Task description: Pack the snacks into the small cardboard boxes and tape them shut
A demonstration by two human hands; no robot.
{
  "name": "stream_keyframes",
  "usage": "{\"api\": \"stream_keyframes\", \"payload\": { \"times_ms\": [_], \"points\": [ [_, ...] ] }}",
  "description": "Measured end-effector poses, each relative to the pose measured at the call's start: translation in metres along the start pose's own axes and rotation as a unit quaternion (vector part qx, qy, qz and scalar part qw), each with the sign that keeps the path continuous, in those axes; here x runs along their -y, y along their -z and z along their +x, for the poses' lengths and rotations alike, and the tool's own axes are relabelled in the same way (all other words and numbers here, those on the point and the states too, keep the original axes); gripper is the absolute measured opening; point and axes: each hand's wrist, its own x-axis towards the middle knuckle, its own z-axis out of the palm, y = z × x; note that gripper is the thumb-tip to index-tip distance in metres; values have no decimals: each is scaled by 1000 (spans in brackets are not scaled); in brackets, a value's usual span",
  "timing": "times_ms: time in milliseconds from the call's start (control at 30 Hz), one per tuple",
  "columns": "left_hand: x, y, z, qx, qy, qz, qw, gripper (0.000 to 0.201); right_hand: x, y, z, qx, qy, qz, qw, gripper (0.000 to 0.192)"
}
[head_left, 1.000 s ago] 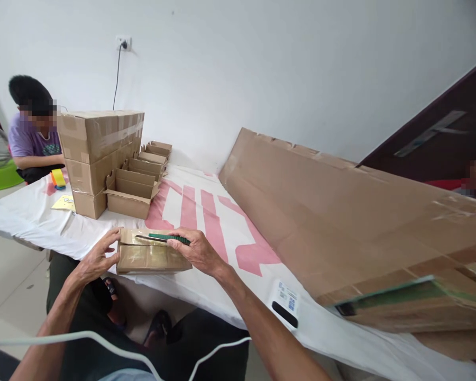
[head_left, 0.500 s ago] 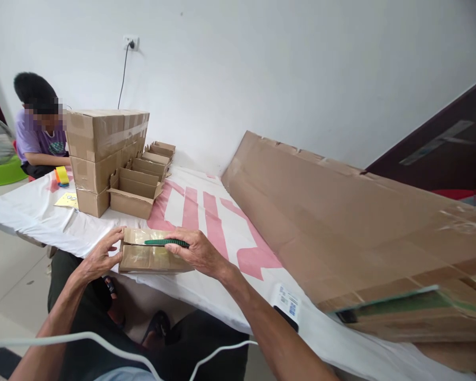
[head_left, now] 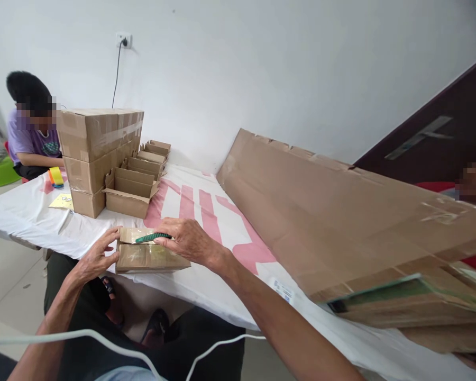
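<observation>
A small taped cardboard box (head_left: 153, 256) lies at the near edge of the cloth-covered table. My left hand (head_left: 97, 257) grips its left end, fingers at the far corner and thumb at the near side. In my right hand (head_left: 188, 239) is a green utility knife (head_left: 153, 237) with a ribbed handle, held over the top of the box near the seam. Whether its blade touches the tape cannot be made out. Several open cardboard boxes (head_left: 127, 203) stand in a row beyond, beside a stack of closed boxes (head_left: 99, 137).
A large cardboard sheet (head_left: 321, 211) leans along the right side of the table (head_left: 222, 296). A yellow card (head_left: 61, 201) and tape-like rolls (head_left: 55, 177) lie at left. One person (head_left: 34, 132) sits behind the stack; another shows at far right. A white cable (head_left: 83, 334) crosses below.
My right hand has lifted slightly and shifted left with the knife, whose handle now tilts. My left hand stays on the box. The whole view has shifted a little.
</observation>
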Motion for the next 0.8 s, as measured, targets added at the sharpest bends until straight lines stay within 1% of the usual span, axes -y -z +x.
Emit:
{"api": "stream_keyframes", "payload": {
  "times_ms": [133, 400, 533, 700, 800],
  "points": [
    [-1, 1, 3, -2, -5, 3, 1000, 55, 1, 8, 6, 28, 1, -30, 999, 16],
    [-4, 5, 6, 5, 3, 4, 1000, 52, -3, 12, 6, 53, -22, -74, 996, 18],
    [-6, 5, 9, 4, 7, 1, 1000, 49, -19, 18, -9, 54, -31, -95, 994, 21],
    [-6, 1, 15, 1, 0, 6, 1000, 51, -47, 30, -35, 77, -38, -102, 991, 22],
    [-3, 1, 17, -5, -5, 8, 1000, 52, -59, 38, -51, 72, -56, -117, 989, 23]
  ]
}}
